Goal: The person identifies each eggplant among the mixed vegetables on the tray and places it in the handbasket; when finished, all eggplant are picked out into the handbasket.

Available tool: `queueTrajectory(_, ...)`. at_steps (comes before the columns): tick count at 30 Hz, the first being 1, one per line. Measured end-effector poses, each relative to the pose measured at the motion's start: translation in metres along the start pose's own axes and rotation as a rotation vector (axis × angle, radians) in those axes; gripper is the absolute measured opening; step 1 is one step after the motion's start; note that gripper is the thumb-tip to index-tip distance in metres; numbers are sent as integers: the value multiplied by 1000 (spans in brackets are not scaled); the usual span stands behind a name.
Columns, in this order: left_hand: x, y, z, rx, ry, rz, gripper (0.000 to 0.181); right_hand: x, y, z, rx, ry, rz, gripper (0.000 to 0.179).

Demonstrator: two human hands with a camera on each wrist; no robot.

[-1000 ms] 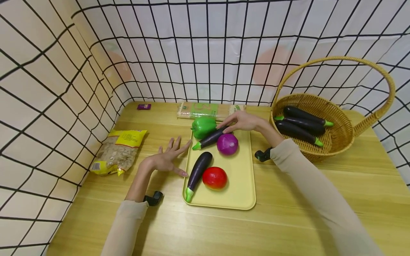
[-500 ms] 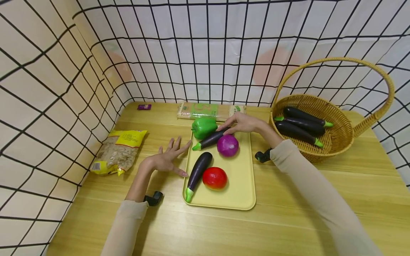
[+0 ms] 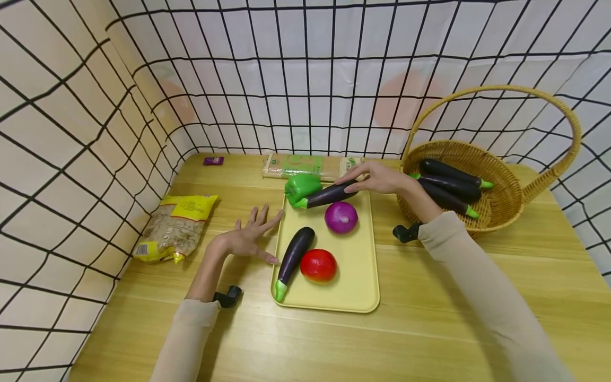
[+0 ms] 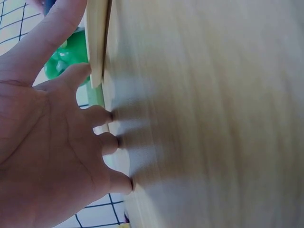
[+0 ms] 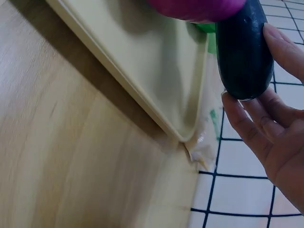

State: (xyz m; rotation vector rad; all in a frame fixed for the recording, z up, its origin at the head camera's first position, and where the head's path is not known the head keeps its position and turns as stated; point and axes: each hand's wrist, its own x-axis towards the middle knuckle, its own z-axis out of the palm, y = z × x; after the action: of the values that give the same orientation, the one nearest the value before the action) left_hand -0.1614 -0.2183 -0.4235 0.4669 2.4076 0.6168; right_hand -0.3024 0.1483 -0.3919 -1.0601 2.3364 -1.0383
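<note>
My right hand [image 3: 379, 178] pinches the dark end of an eggplant [image 3: 331, 195] between thumb and fingers, above the far part of the yellow tray [image 3: 353, 276]. In the right wrist view the held eggplant [image 5: 244, 52] is raised off the tray floor. Its green stem end points left, overlapping the green bell pepper [image 3: 303, 187]. A purple onion [image 3: 341, 217] sits just in front of it. Nearer lie a second eggplant [image 3: 296, 257] and a red, tomato-like fruit [image 3: 319, 266]. My left hand [image 3: 245, 240] rests with fingers spread on the table at the tray's left edge.
At the right stands a wicker basket [image 3: 506, 212] with a tall handle and several eggplants [image 3: 451, 185] inside. A long noodle packet [image 3: 305, 166] lies behind the tray. To the left are a yellow bag [image 3: 177, 228] and a small purple packet [image 3: 213, 161]. Wire mesh borders the table.
The right hand has lifted the far eggplant from beside the onion and shifted it slightly right and back, turning it more level. The left hand has stayed in place.
</note>
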Motion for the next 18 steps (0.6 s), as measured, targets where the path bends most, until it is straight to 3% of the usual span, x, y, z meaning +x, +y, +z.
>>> queueTrajectory(11, 1, -1, 1, 11, 5, 12, 119, -33, -9, -19, -49, 96, 69, 29)
queueTrajectory(18, -1, -2, 1, 28, 14, 24, 120, -59, -14, -36, -50, 163, 160, 30)
